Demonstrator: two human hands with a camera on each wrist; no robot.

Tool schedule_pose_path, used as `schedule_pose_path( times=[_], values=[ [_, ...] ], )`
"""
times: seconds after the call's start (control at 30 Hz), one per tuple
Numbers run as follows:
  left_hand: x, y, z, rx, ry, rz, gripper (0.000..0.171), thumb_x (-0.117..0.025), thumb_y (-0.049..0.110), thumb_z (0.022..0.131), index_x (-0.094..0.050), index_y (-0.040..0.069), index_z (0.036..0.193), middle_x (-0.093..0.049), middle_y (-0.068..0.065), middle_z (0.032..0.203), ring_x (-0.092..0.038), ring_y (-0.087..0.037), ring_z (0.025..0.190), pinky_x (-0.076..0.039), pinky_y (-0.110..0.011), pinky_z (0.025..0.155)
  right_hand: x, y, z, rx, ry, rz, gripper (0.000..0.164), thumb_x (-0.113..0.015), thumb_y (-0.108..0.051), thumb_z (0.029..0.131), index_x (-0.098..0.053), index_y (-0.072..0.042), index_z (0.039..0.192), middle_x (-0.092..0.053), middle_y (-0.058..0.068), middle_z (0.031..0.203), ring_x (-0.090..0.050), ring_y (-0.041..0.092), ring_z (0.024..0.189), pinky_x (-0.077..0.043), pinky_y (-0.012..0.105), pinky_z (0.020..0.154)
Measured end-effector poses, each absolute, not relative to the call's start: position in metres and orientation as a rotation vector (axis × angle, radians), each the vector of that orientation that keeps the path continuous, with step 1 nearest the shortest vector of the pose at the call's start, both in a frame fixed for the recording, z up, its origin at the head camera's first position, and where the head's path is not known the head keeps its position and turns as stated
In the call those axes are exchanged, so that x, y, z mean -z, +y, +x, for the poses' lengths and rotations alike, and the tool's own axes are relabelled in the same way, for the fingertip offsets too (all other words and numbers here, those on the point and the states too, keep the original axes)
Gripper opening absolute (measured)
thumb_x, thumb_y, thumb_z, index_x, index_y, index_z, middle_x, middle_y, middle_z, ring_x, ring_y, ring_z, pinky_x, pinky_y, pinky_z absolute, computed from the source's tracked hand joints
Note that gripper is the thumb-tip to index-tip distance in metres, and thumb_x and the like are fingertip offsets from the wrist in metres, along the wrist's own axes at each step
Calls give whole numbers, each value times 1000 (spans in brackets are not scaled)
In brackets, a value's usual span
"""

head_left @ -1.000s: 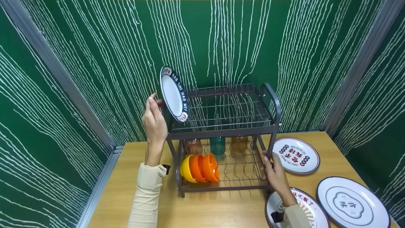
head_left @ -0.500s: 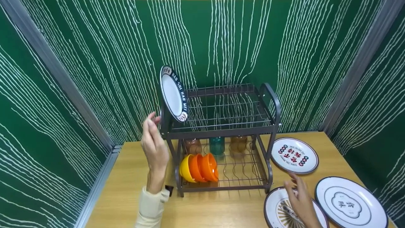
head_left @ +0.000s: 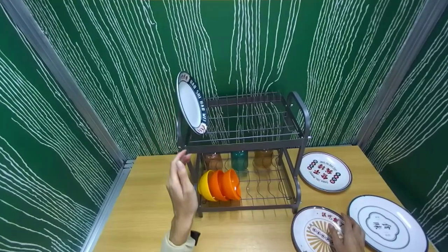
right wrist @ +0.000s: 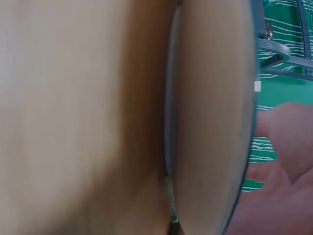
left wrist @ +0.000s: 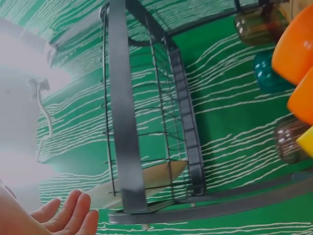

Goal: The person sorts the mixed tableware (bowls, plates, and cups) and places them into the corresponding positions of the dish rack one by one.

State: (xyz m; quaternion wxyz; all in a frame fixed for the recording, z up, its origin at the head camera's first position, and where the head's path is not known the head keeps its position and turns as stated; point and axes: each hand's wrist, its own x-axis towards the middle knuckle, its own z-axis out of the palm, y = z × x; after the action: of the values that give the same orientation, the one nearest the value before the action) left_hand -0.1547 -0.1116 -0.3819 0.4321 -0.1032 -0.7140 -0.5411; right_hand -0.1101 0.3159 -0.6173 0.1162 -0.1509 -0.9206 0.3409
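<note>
The right hand (head_left: 350, 236) was seen at the lower right of the head view, laid over the right rim of the sunburst plate (head_left: 315, 231), which lay flat on the wooden table (head_left: 143, 203). Its thumb was placed over the plate's face; whether the rim was pinched or merely touched could not be told from either the head view or the blurred right wrist view. The large plate (head_left: 386, 225) was set just beside that hand, at the lower right, and the plate with red characters (head_left: 326, 171) was placed above them, right of the rack (head_left: 245, 144).

The left hand (head_left: 183, 196) was held near the rack's left post, left of centre, with nothing gripped and its fingers loosely extended. Above it, the dark-rimmed plate (head_left: 190, 105) was stood on edge, tilted, at the left end of the upper shelf.

On the lower shelf, the yellow bowl (head_left: 204, 187) and two orange bowls (head_left: 231, 183) were nested on their sides at the left. Behind them the pinkish glass (head_left: 213, 161), teal glass (head_left: 239, 161) and amber glass (head_left: 263, 159) were lined up. The rack was backed by the green wall (head_left: 224, 45), patterned with pale lines.
</note>
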Motion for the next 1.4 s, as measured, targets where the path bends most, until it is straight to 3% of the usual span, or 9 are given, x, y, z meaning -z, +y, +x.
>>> schedule_pose_path(
  times=[0.13, 0.33, 0.53, 0.63, 0.9, 1.03, 1.13, 1.3, 1.4],
  values=[
    [396, -108, -147, 1361, -1843, -217, 32, -36, 12, 103, -54, 8, 129, -62, -7, 117, -56, -15, 109, -43, -27, 99, 611, 321, -111, -1035, -2864, -668, 82, -54, -46, 92, -19, 7, 143, -16, 36, 136, -14, 52, 128, -20, 62, 104],
    [418, -104, -136, 1400, -1888, -183, 32, -35, 13, 103, -55, 7, 127, -63, -4, 115, -57, -17, 108, -45, -29, 97, 608, 330, -106, -983, -2998, -716, 90, -54, -53, 89, -17, 10, 143, -15, 38, 134, -12, 53, 128, -25, 64, 102],
    [439, -98, -126, 1449, -1929, -155, 31, -35, 13, 103, -56, 8, 126, -63, -3, 114, -57, -15, 108, -43, -22, 97, 612, 328, -101, -940, -2953, -575, 71, -63, -37, 88, -37, 11, 133, -16, 39, 134, -12, 54, 127, -21, 64, 102],
    [449, -94, -120, 1458, -1971, -128, 31, -34, 14, 104, -56, 10, 125, -63, 1, 114, -57, -11, 107, -44, -21, 95, 617, 325, -97, -897, -2936, -496, 70, -66, -33, 86, -38, 14, 129, -13, 38, 134, -10, 55, 127, -17, 64, 104],
    [470, -87, -107, 1577, -2019, -40, 31, -33, 18, 105, -56, 11, 123, -64, 1, 112, -58, -13, 107, -46, -30, 96, 643, 321, -76, -678, -2716, -158, 59, -65, -22, 86, -41, 21, 117, -22, 44, 127, -17, 63, 115, -17, 67, 94],
    [474, -84, -102, 1669, -2078, 83, 35, -31, 30, 105, -56, 14, 124, -63, 2, 115, -56, -10, 110, -44, -34, 99, 646, 317, -70, -612, -2730, -246, 69, -52, -47, 92, -43, 16, 119, -24, 42, 129, -21, 63, 115, -21, 70, 91],
    [477, -84, -101, 1630, -2069, 55, 34, -32, 24, 105, -56, 9, 124, -64, 1, 112, -57, -11, 108, -46, -35, 97, 641, 314, -68, -631, -2860, -440, 88, -43, -70, 85, -41, 8, 125, -20, 38, 132, -21, 63, 117, -24, 72, 89],
    [476, -81, -98, 1546, -2027, -10, 30, -32, 10, 104, -57, 4, 121, -65, -1, 106, -60, -15, 104, -49, -39, 91, 635, 313, -68, -698, -2945, -708, 101, -50, -78, 75, -33, 2, 135, -20, 36, 129, -35, 58, 109, -35, 66, 84],
    [470, -78, -93, 1550, -2024, 4, 30, -33, 6, 103, -57, 3, 120, -65, -4, 104, -61, -20, 103, -49, -40, 91, 640, 313, -72, -665, -2986, -925, 115, -56, -81, 68, -23, 1, 141, -21, 37, 123, -35, 56, 108, -36, 63, 87]
  ],
)
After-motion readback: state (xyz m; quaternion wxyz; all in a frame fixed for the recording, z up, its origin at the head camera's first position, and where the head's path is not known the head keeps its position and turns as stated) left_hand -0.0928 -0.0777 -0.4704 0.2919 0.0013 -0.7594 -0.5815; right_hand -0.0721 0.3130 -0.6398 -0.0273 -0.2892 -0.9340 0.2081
